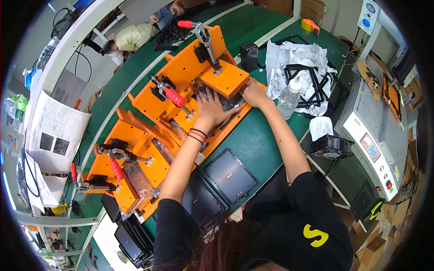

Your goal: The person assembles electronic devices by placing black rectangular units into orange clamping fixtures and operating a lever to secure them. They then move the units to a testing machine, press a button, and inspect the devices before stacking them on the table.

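My left hand [211,108] lies with fingers spread on a dark, plastic-covered piece [231,105] in the orange clamping fixture [158,110]. At the right end of the fixture my right hand [254,93] is closed against the edge of an orange pressing plate [224,77]; what its fingers hold, if anything, is hidden. Above that plate stands a toggle clamp with its red handle [185,24] raised. Another red-handled toggle clamp [174,96] sits just left of my left hand. Clear plastic film [139,180] shows under the fixture's left section.
Dark rectangular panels [231,175] lie on the green table before me. To the right are a clear bottle [289,97], black frames [312,86] on white cloth [289,56], and a small black fan [332,147]. A grey machine [366,135] stands beyond; another person [131,38] works across.
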A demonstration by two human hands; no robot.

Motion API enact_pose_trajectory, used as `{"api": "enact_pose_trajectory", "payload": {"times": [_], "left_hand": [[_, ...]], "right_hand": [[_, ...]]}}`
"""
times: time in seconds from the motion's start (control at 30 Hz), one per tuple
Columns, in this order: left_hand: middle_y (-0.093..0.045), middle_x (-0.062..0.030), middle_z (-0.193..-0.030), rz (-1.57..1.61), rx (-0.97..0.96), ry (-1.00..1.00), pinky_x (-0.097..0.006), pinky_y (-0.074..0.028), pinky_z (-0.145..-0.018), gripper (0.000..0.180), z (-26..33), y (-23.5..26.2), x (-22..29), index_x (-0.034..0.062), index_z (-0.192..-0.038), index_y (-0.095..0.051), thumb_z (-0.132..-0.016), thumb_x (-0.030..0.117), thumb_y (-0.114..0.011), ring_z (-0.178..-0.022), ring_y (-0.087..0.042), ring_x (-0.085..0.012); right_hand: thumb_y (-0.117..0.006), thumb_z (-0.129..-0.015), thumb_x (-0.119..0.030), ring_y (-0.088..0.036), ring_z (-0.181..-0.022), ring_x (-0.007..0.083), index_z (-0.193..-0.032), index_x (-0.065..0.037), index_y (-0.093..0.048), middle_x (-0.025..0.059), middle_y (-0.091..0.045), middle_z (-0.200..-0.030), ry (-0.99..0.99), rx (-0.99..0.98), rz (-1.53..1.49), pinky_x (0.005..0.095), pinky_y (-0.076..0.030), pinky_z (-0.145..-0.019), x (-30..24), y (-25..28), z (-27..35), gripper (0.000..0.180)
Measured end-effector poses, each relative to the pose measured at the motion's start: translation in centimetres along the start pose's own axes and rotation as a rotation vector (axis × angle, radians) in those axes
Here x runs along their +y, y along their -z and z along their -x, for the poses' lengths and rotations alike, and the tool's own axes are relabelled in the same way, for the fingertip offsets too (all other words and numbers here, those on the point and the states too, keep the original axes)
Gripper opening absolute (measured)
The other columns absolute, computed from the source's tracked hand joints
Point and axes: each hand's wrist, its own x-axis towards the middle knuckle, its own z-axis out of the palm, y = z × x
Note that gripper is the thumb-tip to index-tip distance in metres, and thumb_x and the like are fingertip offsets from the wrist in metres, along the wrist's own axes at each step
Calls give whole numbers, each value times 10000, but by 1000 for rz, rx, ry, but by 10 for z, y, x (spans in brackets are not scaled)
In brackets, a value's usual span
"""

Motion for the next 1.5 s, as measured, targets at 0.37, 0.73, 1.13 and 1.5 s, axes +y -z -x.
{"api": "enact_pose_trajectory", "payload": {"times": [0.37,0.73,1.13,1.5], "left_hand": [[-491,-345,-1178,328,199,61,-458,-406,-943,637,69,70,4,-69,-1256,-420,-906,463,-453,-1116,-492,-432],[-612,-225,-932,647,795,244,-425,-454,-697,459,-120,144,-23,-40,-1285,-435,-971,294,-407,-803,-594,-341],[-653,-131,-992,380,646,-458,-378,-496,-704,346,-80,164,63,77,-1230,-542,-954,242,-415,-828,-622,-284],[-598,-266,-1028,585,802,-1101,-435,-467,-796,345,49,242,357,-56,-1107,-550,-999,218,-372,-925,-577,-404]], "right_hand": [[-383,-779,136,-275,-1341,408,-1385,32,-296,278,-282,-1430,-188,379,-200,403,-313,-1083,-46,34,69,621],[-433,-828,-15,-465,-1232,307,-1399,-31,-311,176,-396,-1386,177,-57,-631,353,-409,-1023,-176,89,279,584],[-551,-769,-3,-589,-1022,319,-1273,-47,-469,159,-551,-1158,-252,370,-398,388,-505,-843,-123,159,432,513],[-317,-945,2,-627,-679,210,-1150,40,-439,167,-570,-939,-1337,1978,1074,309,-532,-667,-310,361,849,242]]}}
